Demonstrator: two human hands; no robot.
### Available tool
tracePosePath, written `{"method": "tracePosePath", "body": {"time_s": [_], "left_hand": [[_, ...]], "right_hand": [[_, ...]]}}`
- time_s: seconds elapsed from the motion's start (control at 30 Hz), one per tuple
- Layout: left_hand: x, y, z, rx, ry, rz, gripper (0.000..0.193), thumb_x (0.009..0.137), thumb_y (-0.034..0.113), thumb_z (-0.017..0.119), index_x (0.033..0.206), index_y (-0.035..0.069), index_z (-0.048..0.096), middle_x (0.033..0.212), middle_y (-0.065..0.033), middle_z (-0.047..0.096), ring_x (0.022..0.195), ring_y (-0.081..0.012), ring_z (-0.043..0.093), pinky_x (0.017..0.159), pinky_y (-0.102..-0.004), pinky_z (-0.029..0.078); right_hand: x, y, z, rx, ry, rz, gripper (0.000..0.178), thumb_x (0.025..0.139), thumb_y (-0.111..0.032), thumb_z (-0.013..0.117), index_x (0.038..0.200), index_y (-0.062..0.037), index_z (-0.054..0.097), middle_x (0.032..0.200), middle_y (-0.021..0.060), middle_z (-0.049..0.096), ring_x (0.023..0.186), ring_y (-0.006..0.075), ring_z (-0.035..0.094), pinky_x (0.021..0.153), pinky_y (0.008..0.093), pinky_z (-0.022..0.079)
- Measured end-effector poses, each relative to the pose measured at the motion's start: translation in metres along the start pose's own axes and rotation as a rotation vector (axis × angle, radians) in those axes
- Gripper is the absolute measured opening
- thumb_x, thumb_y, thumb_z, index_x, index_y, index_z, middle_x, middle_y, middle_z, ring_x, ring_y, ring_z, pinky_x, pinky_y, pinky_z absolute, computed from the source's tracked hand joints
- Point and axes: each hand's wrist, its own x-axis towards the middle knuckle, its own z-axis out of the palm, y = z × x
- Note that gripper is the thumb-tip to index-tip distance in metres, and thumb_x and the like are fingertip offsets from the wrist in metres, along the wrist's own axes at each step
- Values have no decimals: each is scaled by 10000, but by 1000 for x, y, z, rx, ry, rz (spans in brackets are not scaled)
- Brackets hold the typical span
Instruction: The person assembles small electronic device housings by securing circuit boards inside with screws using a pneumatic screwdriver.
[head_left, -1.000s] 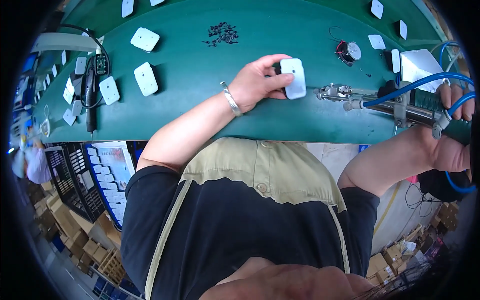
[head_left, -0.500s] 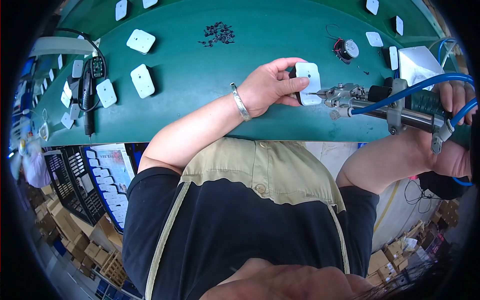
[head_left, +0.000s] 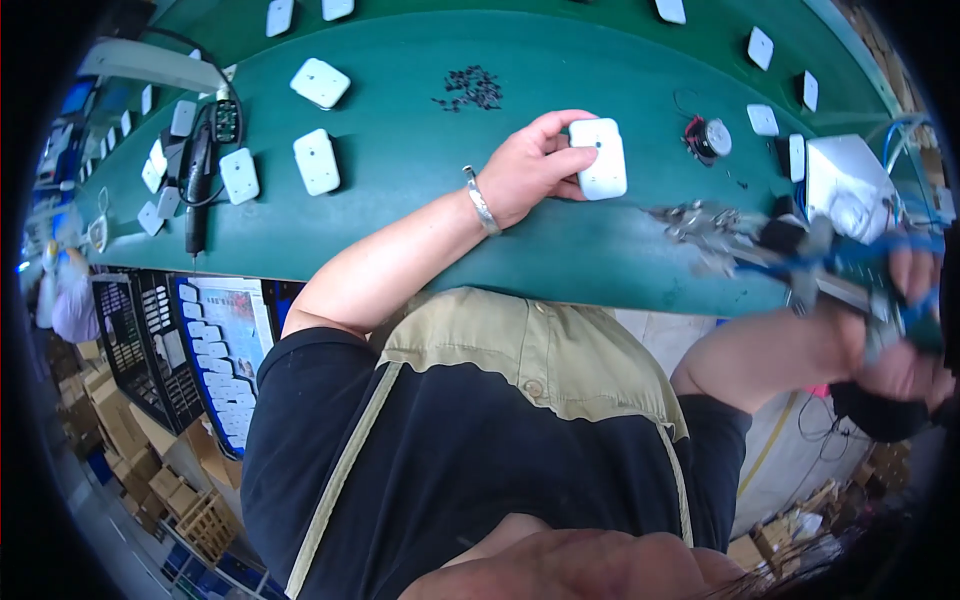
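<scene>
My left hand pinches a white rounded-corner case between thumb and fingers, held above the green bench, its white face with small holes turned up. My right hand grips the green handle of a power screwdriver with a metal nose and blue air hoses. Motion smears the tool and that hand. Its tip stands apart from the case, to the right of it. A heap of small black screws lies beyond my left hand.
More white cases stand on the bench. A round speaker-like part with wires sits on the right, near a white box. At left lies a black pen-shaped electric driver. Below the bench edge is a blue tray of white pieces.
The screwdriver's tip has come off the case and swung away to the right with my right hand. My left hand has tilted the case so its face shows more fully. The view has shifted slightly.
</scene>
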Motion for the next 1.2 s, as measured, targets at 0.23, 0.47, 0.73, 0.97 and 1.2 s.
{"method": "tracePosePath", "body": {"time_s": [0.23,0.47,0.73,0.97,1.2], "left_hand": [[-7,0,-18,-3,156,-59,284,810,144,593,1083,94,533,909,-22,603,760,-117,601,569,-259,512],[38,94,-65,469,366,285,374,827,176,576,1157,41,466,990,-65,585,810,-162,601,584,-277,523],[141,156,-191,1452,762,144,526,752,359,620,1190,99,490,1090,-148,554,999,-340,523,883,-384,409],[181,142,-147,1544,663,234,687,739,445,600,1214,-19,422,1108,-210,537,945,-285,564,839,-355,443],[215,128,-145,1282,649,134,574,697,322,622,1198,76,487,1118,-147,558,974,-257,567,869,-324,435]], "right_hand": [[-19,1,-40,472,-433,177,432,717,-333,649,936,-15,455,784,27,456,666,114,422,622,235,334],[-19,12,-62,373,-148,45,664,720,-403,656,1141,27,376,796,49,487,645,124,459,591,238,345],[-11,23,-49,401,-203,32,541,780,-365,589,1156,-40,375,808,68,483,676,137,449,604,242,335],[1,38,-50,399,-179,49,540,761,-404,594,1049,28,442,804,61,477,678,134,451,599,232,336],[-1,40,-73,381,-108,40,454,723,-353,648,925,11,465,816,54,466,666,140,439,617,235,314]]}}
